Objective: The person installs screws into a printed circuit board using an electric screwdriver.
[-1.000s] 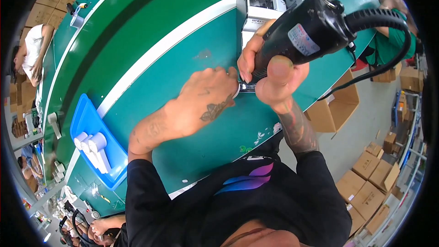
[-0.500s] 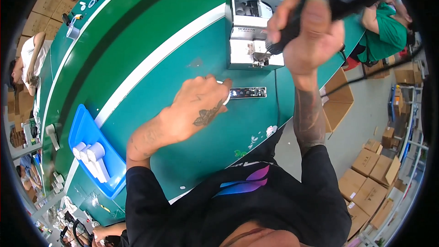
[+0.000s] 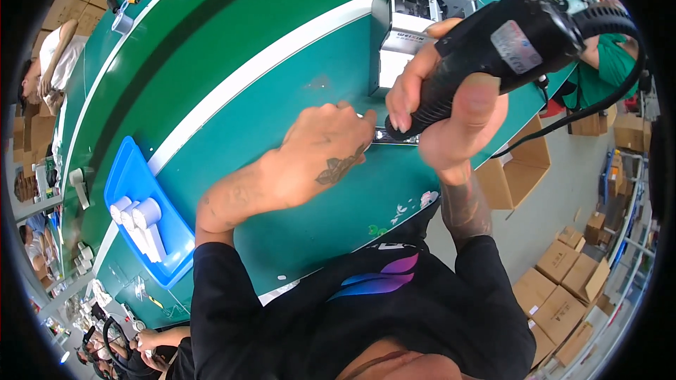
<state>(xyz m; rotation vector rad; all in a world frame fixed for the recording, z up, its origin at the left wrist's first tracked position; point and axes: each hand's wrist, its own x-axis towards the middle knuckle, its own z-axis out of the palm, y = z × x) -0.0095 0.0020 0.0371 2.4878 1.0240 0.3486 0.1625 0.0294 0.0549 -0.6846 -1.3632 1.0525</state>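
Note:
My right hand (image 3: 465,116) grips a black electric screwdriver (image 3: 503,49), held at a slant with its lower end over a narrow circuit board strip (image 3: 382,136). The bit's tip is hidden, so contact with the board cannot be seen. At the strip's left end, my left hand (image 3: 320,144) is closed on a white part joined to it and holds it down on the green table; the fingers cover most of this part. Just beyond my hands stands a white box-shaped screw feeder (image 3: 408,39) with an open top, its front partly hidden by my right hand.
On the left, a blue tray (image 3: 172,260) holds several white round-headed parts with handles. The screwdriver's black cable (image 3: 591,119) loops down past the table's right edge. An open carton (image 3: 517,176) stands there, with more cardboard boxes (image 3: 563,288) on the floor. Other people sit around the table.
The screwdriver has come down from the screw feeder to the circuit board strip in my right hand. My left hand stays on the white part. The whole view has shifted a little.

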